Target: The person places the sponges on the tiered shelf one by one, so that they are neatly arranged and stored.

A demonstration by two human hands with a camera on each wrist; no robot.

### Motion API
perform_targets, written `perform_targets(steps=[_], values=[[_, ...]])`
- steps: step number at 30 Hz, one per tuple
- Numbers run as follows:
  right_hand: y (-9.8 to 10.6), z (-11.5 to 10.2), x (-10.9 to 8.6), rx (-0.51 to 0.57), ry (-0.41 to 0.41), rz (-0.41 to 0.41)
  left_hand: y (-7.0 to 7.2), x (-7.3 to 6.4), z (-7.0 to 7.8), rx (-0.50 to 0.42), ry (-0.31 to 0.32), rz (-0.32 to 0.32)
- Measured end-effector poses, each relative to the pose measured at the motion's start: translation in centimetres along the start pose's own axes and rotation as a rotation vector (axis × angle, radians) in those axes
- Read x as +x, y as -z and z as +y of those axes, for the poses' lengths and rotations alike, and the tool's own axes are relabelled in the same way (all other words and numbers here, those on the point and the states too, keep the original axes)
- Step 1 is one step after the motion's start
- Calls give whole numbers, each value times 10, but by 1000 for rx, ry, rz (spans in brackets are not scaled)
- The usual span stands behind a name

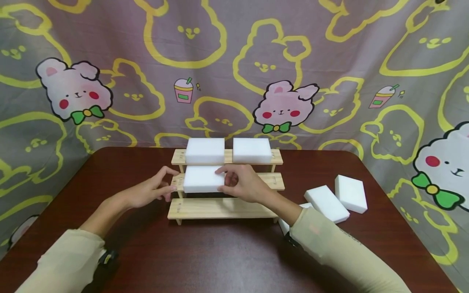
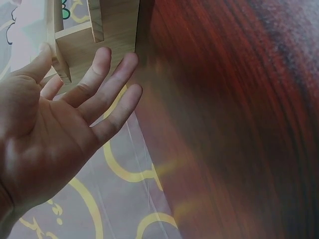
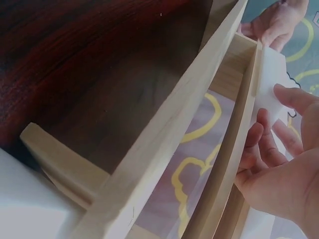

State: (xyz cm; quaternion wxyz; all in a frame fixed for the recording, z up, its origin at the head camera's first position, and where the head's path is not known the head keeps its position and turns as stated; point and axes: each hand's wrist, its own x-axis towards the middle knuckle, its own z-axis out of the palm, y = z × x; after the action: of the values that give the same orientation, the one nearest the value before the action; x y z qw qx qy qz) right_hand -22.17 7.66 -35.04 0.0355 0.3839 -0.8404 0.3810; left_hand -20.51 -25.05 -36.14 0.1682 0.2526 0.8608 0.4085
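A three-tiered wooden stand (image 1: 221, 208) rests on the table. On the left half of its middle step lies a white rectangular block (image 1: 201, 177), which looks like foam. My right hand (image 1: 244, 184) holds that block by its right end, thumb at the front corner and index finger at the back. In the right wrist view, the other fingers (image 3: 269, 147) curl near the step's edge. At the left end of the same step, my left hand (image 1: 151, 190) has its thumb and index finger near the wood. Its remaining fingers (image 2: 114, 114) are spread in the left wrist view.
Two more white blocks, one on the left (image 1: 205, 149) and one on the right (image 1: 252, 149), lie on the top step. Right of the stand, several white blocks (image 1: 327, 203) lie on the dark table (image 1: 220, 256), one partly behind my right forearm. A patterned curtain (image 1: 227, 61) hangs behind.
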Motion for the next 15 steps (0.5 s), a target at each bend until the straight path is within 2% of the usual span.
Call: perform_targets(steps=[15], values=[[0,-1,3,-61,-5,9,0,-1,1,11,-3,1]])
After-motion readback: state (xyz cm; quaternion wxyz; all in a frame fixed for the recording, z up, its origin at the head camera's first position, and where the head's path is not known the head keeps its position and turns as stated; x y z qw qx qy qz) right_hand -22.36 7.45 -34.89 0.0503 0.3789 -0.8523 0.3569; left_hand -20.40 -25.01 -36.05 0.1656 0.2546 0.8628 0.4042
